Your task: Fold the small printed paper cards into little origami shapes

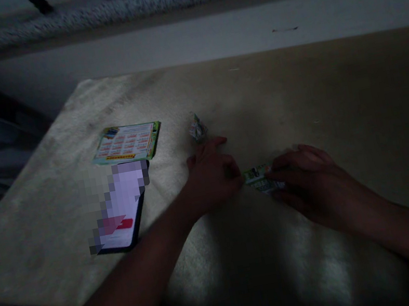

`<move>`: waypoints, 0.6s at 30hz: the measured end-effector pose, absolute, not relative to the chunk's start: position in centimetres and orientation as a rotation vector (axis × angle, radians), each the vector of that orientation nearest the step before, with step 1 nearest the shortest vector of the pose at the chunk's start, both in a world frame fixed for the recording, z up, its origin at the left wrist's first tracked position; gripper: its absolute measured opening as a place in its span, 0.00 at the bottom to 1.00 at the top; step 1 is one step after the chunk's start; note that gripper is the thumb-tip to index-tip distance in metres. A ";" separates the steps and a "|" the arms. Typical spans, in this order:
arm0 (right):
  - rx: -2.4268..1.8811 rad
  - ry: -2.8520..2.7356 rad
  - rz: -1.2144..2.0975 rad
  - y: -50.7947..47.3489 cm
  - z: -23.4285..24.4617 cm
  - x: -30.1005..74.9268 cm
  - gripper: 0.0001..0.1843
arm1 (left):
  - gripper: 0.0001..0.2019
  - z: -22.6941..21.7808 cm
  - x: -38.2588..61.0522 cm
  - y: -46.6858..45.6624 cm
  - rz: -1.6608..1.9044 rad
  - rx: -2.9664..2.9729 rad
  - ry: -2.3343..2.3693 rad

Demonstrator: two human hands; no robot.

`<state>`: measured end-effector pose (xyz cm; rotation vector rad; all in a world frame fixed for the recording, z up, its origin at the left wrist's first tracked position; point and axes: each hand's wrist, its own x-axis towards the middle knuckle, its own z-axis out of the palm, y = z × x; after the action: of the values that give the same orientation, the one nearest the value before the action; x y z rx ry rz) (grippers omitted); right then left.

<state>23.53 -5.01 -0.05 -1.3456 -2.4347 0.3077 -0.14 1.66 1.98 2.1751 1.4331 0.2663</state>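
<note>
A small piece of printed green-and-white paper (258, 174) is between my hands, low over the table. My right hand (309, 174) grips its right side, thumb and fingers closed on it. At the paper's left edge, my left hand (214, 175) pinches the corner with its thumb and a curled finger, while another finger stretches out to the right. Just beyond the left hand sits a small folded or crumpled paper piece (197, 129), pointed at the top. The dim light hides the exact finger contact.
A phone (128, 203) with a lit screen lies left of my left forearm. Behind it is a printed leaflet or stack of leaflets (127, 143). The pale tabletop (276, 87) meets a wall, above which a speckled stone ledge (66, 20) holds several items.
</note>
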 end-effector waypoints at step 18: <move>-1.348 -2.440 0.369 -4.9 0.1 23.5 0.12 | 0.08 0.6 1.3 -1.0 0.434 2.374 1.215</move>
<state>23.54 -4.88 0.13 -1.3482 -2.4398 0.3686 1.32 -1.04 0.59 2.3737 1.2145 0.4343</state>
